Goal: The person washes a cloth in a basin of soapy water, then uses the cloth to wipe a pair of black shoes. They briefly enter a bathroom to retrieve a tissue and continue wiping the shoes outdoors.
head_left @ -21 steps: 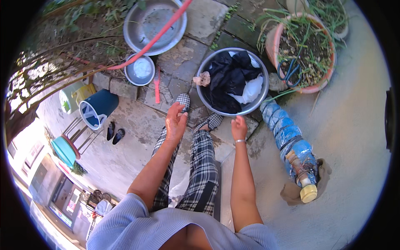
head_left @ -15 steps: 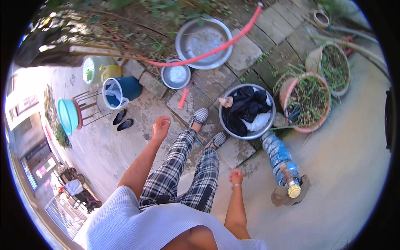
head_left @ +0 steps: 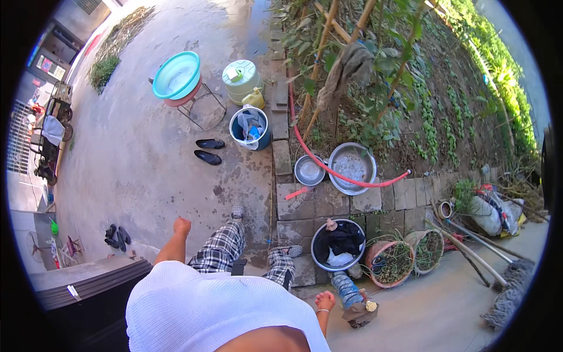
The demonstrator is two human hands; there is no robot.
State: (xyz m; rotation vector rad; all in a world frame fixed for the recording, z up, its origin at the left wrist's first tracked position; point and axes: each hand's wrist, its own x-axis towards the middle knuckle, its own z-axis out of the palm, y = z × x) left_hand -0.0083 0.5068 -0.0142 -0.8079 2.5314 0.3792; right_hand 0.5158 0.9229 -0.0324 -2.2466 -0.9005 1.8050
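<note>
Seen from above, the person stands at the edge of grey paving bricks (head_left: 305, 208), in checked trousers and a white top. Left hand (head_left: 182, 226) at about 8 o'clock from frame centre, clenched into a loose fist, grasping nothing, over wet concrete ground (head_left: 146, 170). Right hand (head_left: 324, 301) at about 5 o'clock, low by the hip, fingers curled, nothing held; whether it is fully closed cannot be told. Just beside it, at its 3 o'clock, lies a clear blue plastic water bottle with a yellow cap (head_left: 350, 292) on its side. Round grey metal basin holding dark and white laundry (head_left: 338, 244) sits at 12 o'clock of the right hand, near the right foot, apart from both hands. At the basin's 3 o'clock, two terracotta plant pots (head_left: 392, 263). At its 12 o'clock, a large empty metal basin (head_left: 352, 168) and a smaller metal bowl (head_left: 309, 171) side by side, with a red hose (head_left: 328, 170) curving across both. Farther, at 11 o'clock: blue bucket (head_left: 250, 128), pair of black shoes (head_left: 209, 150), turquoise plastic basin on a wire stand (head_left: 176, 75)
</note>
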